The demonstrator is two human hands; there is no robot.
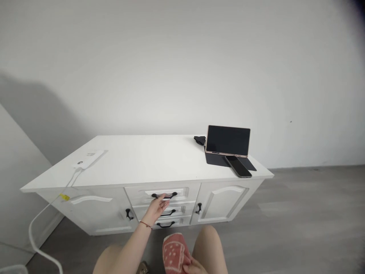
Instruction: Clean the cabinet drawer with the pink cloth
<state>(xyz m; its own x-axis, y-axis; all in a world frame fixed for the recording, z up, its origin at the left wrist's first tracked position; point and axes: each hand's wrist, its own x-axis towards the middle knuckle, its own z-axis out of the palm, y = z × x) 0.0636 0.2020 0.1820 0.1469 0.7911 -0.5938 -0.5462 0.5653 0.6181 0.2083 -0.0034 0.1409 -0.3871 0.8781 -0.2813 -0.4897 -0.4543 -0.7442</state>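
My left hand (157, 207) reaches to the white cabinet's top drawer (189, 190), its fingers closed around the black drawer handle (173, 194). The drawer looks shut. Low in the view, my right hand (195, 267) grips a red cloth (174, 253) with white dots and a white border, bunched up between my knees. Part of that hand is cut off by the bottom edge. Below the top drawer, the middle drawer handle (172, 212) is partly covered by my left hand, and the bottom drawer handle (165, 225) shows fully.
On the white cabinet top (148, 160) a tablet (228, 140) stands on its dark cover, with a phone (238, 166) lying before it. A small black item (200, 140) sits behind. At left, a white power strip (88, 159) trails a cable (40, 217) downward.
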